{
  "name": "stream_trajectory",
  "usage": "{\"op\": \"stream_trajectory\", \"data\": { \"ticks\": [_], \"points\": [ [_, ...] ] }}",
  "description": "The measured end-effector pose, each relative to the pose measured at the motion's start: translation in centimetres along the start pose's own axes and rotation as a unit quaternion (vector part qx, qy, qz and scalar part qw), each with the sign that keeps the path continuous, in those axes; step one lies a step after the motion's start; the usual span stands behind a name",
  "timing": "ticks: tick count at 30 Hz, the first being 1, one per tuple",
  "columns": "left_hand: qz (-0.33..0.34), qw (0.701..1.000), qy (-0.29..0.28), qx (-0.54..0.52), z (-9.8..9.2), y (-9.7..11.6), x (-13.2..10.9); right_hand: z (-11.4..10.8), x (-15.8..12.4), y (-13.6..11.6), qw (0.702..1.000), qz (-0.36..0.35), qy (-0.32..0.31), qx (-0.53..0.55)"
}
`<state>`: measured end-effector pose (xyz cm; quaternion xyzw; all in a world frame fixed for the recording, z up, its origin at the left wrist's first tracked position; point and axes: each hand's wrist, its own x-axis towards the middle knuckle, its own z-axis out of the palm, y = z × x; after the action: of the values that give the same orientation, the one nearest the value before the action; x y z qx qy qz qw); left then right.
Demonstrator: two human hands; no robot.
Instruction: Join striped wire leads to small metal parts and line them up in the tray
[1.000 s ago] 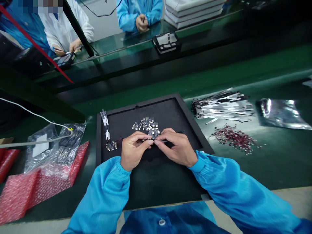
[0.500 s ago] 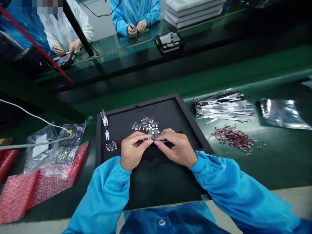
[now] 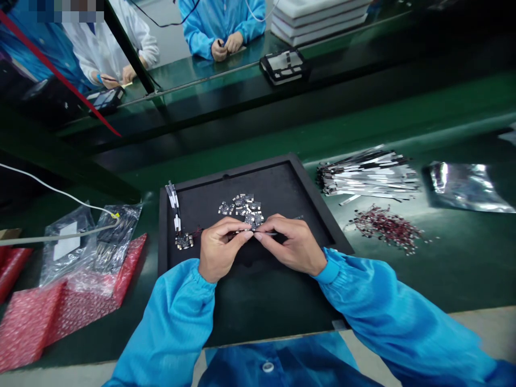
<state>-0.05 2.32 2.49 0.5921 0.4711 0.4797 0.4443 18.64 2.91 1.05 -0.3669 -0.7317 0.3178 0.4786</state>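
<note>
Now your left hand (image 3: 221, 250) and right hand (image 3: 291, 245) meet over the black tray (image 3: 237, 174), fingers (image 3: 237, 237) closed on a thin dark rod (image 3: 268, 234) whose long axis runs side to side, just below the small circuit boards (image 3: 241, 208).

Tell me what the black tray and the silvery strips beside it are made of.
The black tray looks like matte plastic, dull and glare-free, though it could be coated board. The silvery strips look like thin metal or metallised film, glinting brightly.
</note>
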Motion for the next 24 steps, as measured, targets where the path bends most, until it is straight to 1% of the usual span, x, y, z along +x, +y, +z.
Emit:
{"op": "stream_trajectory", "data": {
  "ticks": [9, 16, 21, 24],
  "points": [
    [0.037, 0.999, -0.006, 0.019, -0.05, 0.23, 0.13, -0.02, 0.02, -0.04, 1.0, -0.012, 0.0, -0.006],
    [0.056, 0.997, -0.004, 0.055, -0.17, 0.22, -0.02, 0.05, -0.02, -0.01, 1.0, -0.021, 0.001, -0.005],
    [0.062, 0.995, -0.016, 0.075, -0.32, 0.55, -0.05, 0.0, -0.08, 0.09, 1.0, -0.021, -0.001, -0.011],
    [0.053, 0.996, -0.017, 0.068, -0.29, 0.59, 0.01, -0.01, -0.02, 0.07, 1.0, -0.022, 0.0, -0.01]
  ]
}}
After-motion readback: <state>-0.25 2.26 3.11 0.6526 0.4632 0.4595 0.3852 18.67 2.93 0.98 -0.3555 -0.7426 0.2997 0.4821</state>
